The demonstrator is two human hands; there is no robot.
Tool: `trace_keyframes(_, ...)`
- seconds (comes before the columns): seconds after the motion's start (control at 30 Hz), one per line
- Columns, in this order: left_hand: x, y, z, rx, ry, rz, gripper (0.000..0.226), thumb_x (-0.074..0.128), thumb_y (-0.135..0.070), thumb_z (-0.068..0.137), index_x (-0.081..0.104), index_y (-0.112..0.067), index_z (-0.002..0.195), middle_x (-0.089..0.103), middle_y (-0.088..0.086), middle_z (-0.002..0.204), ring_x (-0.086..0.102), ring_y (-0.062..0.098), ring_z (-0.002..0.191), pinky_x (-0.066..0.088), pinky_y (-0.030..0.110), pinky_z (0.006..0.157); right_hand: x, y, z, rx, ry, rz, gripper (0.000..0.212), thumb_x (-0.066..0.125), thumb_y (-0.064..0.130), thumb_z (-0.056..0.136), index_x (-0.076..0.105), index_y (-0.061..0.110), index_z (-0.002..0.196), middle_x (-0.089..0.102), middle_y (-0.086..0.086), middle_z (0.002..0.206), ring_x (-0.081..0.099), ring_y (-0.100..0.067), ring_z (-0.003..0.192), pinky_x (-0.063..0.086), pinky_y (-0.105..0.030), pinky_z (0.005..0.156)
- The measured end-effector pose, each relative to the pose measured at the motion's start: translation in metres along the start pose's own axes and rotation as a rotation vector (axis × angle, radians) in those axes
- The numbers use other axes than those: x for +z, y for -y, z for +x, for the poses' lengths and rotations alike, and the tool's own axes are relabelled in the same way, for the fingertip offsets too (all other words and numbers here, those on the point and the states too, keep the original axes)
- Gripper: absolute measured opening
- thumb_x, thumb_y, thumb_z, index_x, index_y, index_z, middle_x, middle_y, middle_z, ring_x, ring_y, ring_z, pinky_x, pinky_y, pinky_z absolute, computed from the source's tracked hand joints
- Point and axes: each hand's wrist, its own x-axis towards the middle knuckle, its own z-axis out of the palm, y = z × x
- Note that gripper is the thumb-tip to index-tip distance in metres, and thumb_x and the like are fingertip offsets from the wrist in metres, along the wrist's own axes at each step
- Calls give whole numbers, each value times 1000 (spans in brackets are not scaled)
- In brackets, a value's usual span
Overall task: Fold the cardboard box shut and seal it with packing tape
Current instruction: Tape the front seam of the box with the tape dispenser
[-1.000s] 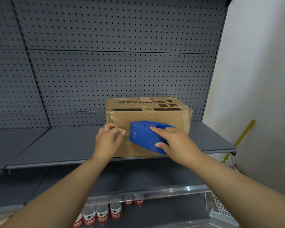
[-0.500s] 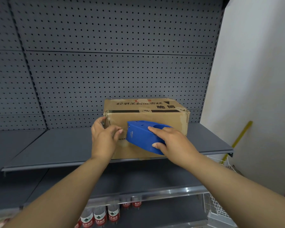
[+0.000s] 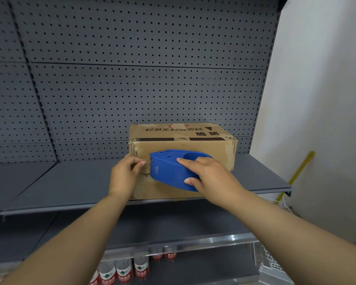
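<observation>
A brown cardboard box (image 3: pixel 181 140) with black printed characters stands closed on the grey shelf (image 3: pixel 56 184), its front face toward me. My right hand (image 3: pixel 210 175) grips a blue tape dispenser (image 3: pixel 169 171) and holds it against the box's front face. My left hand (image 3: pixel 125 175) is at the box's front left corner, its thumb and fingers pinching the tape end by the dispenser's mouth. The tape strip itself is hard to make out.
Grey pegboard (image 3: pixel 132 79) backs the shelf. Below, a lower shelf holds several water bottles (image 3: pixel 123 272). A white wall (image 3: pixel 321 99) is on the right, with a yellow stick (image 3: pixel 296 171) leaning on it and a white wire basket (image 3: pixel 269 264) beneath.
My left hand went up to the box's top left corner and has come back down to the dispenser's mouth. The dispenser has stayed about where it was on the front face.
</observation>
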Motion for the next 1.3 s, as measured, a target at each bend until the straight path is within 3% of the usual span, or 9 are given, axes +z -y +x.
trace_keyframes(0.1, -5, 5, 2, -16, 20, -14, 10, 62, -18, 88, 67, -20, 79, 65, -2, 91, 58, 22, 108, 46, 39, 96, 1, 2, 1, -8, 5, 5, 54, 51, 30, 94, 32, 30, 144, 56, -1, 121, 47, -20, 116, 38, -32, 99)
trace_keyframes(0.23, -12, 8, 3, -10, 32, 15, 7, 66, -17, 85, 70, -20, 79, 53, 1, 122, 45, 9, 115, 36, 26, 96, 1, 6, 4, -15, 16, -16, 54, 50, 31, 94, 30, 31, 144, 56, 1, 122, 47, -19, 117, 39, -32, 99)
trace_keyframes(0.33, -19, 10, 1, -2, 58, 8, 17, 68, -16, 83, 65, -28, 71, 50, -2, 117, 46, 10, 108, 35, 25, 91, 3, 11, 7, -27, 26, -48, 54, 49, 32, 94, 29, 31, 145, 56, 1, 122, 48, -20, 116, 39, -33, 98)
trace_keyframes(0.47, -26, 19, 0, -32, 108, -23, 5, 68, -16, 82, 70, -19, 78, 55, -1, 110, 53, 14, 102, 37, 23, 87, 10, 18, 9, -35, 31, -78, 55, 48, 34, 94, 27, 31, 145, 56, 0, 123, 49, -20, 116, 39, -34, 97)
trace_keyframes(0.6, -31, 26, -2, -46, 117, -43, 9, 65, -18, 85, 68, -21, 77, 61, 1, 104, 58, 15, 97, 42, 28, 90, 18, 24, 11, -48, 26, -87, 55, 48, 35, 94, 27, 31, 145, 56, 0, 123, 50, -21, 115, 39, -33, 94)
trace_keyframes(0.83, -32, 36, -1, -99, 100, -32, 14, 56, -23, 92, 64, -16, 83, 63, 2, 92, 57, 15, 88, 42, 29, 82, 22, 31, 18, -39, 42, -60, 55, 48, 35, 94, 27, 30, 145, 56, -1, 123, 49, -21, 115, 40, -35, 94)
trace_keyframes(1.17, -22, 47, 8, -76, 23, 203, 26, 50, -28, 94, 64, -8, 88, 61, 7, 89, 53, 17, 79, 35, 26, 65, 23, 38, 18, -36, 36, -44, 55, 48, 34, 95, 27, 31, 145, 56, -1, 123, 50, -22, 114, 41, -33, 90)
trace_keyframes(1.3, -20, 46, 6, -40, -8, 232, 23, 49, -26, 95, 62, -9, 87, 56, 6, 89, 51, 18, 81, 34, 27, 70, 24, 40, 17, -32, 29, -37, 54, 49, 34, 95, 28, 31, 145, 56, -1, 121, 50, -22, 113, 41, -34, 90)
